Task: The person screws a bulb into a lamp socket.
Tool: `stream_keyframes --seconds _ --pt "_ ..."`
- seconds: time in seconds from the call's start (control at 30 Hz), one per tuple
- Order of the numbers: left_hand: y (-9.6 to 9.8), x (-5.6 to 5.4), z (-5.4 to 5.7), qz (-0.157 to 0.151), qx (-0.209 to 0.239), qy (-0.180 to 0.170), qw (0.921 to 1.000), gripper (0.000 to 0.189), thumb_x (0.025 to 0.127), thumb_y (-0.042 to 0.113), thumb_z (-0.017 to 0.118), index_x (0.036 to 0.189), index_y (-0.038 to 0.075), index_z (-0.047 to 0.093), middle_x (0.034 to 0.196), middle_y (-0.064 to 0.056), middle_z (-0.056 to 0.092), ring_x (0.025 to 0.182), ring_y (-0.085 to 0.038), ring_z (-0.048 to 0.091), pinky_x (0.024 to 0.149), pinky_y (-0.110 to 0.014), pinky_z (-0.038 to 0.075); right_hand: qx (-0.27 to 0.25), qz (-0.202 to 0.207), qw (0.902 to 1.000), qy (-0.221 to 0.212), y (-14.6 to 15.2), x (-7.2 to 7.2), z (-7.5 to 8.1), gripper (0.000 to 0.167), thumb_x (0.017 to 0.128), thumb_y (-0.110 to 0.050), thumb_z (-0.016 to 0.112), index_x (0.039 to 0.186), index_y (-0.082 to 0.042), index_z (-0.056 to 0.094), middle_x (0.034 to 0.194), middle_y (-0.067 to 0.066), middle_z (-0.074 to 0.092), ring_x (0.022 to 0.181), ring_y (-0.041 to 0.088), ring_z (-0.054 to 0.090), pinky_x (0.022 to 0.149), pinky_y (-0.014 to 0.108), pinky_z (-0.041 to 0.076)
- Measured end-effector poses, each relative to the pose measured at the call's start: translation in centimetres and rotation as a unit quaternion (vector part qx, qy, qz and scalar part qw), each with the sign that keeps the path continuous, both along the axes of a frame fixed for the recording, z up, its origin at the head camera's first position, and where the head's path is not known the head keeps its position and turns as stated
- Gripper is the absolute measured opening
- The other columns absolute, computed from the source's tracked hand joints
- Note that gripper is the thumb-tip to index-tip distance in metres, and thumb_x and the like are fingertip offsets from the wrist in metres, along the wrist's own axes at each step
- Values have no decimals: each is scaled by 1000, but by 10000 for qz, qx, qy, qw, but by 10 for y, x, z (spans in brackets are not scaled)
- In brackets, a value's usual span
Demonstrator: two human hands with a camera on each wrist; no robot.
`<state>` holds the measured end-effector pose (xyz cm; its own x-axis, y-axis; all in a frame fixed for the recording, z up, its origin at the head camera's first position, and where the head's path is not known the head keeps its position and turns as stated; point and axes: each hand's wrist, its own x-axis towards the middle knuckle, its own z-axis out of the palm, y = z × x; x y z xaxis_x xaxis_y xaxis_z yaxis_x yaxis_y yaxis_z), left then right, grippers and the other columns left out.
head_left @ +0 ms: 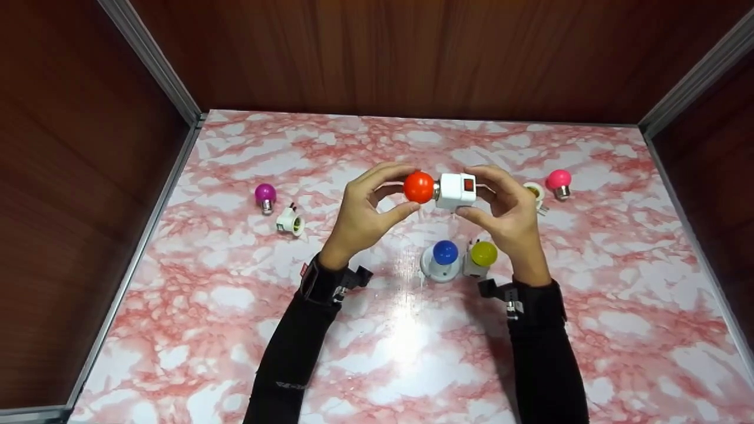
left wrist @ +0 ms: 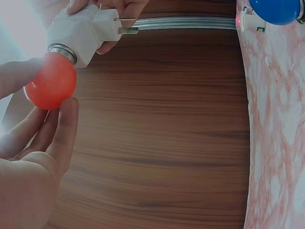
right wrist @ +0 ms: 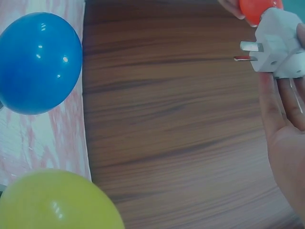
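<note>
My left hand [head_left: 369,209] pinches a red light bulb [head_left: 419,188] between thumb and fingers. The bulb's metal base meets a white plug-in lamp socket [head_left: 453,191] with a red switch, with part of the screw collar still showing. My right hand [head_left: 502,206] grips that socket from the right side. In the right wrist view, flat metal prongs [right wrist: 251,46] stick out of the socket [right wrist: 279,43]. Both things are held up above the table. The left wrist view shows thumb and fingertips on the red bulb [left wrist: 52,82].
Below the hands stand a blue bulb [head_left: 445,252] on a round white base and a yellow bulb [head_left: 484,254] in a white socket. A purple bulb [head_left: 265,194] and a socket [head_left: 290,222] lie left; a pink bulb [head_left: 559,179] and another socket [head_left: 535,192] lie right. Wooden panels [head_left: 412,59] enclose the table.
</note>
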<state>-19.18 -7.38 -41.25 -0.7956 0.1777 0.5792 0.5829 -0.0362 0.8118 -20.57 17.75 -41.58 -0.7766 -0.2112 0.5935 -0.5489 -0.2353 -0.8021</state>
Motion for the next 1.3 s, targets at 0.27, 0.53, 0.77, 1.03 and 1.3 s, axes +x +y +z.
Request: stream_keyframes --seconds 0.27,0.53,0.77,1.03,1.3 --pt "0 0 -1 52 -215 -179 9996 49 90 5 84 135 -5 67 132 -23 69 111 -26 73 94 -37 67 -22 -68 9999 130 0 -1 -2 54 78 15 85 129 14 65 130 8 73 120 16 71 106 26 61" --pt "1 1 -1 115 -176 -314 9993 43 93 6 80 134 -4 68 129 -22 73 105 -26 75 89 -34 67 58 -58 9997 234 -1 -3 -2 54 75 17 86 125 16 64 126 6 73 120 17 70 107 27 61" --pt "2 1 -1 183 -68 -323 9993 37 95 6 79 129 -5 69 125 -24 74 105 -29 75 91 -34 67 129 -45 9997 206 -2 -3 -2 54 75 21 84 124 18 63 125 6 72 120 18 69 107 27 61" --pt "1 1 -1 168 -81 -191 9996 39 93 5 81 128 -6 70 127 -23 72 112 -24 73 95 -33 66 84 -77 9999 60 -1 0 -1 54 78 17 84 128 15 65 129 9 73 119 16 71 105 26 61" --pt "1 1 0 123 -21 125 9998 37 93 5 81 126 -6 70 127 -23 71 116 -24 71 92 -33 66 32 -54 10000 -55 -2 0 0 53 80 16 83 130 14 65 130 9 74 115 16 72 103 25 62"
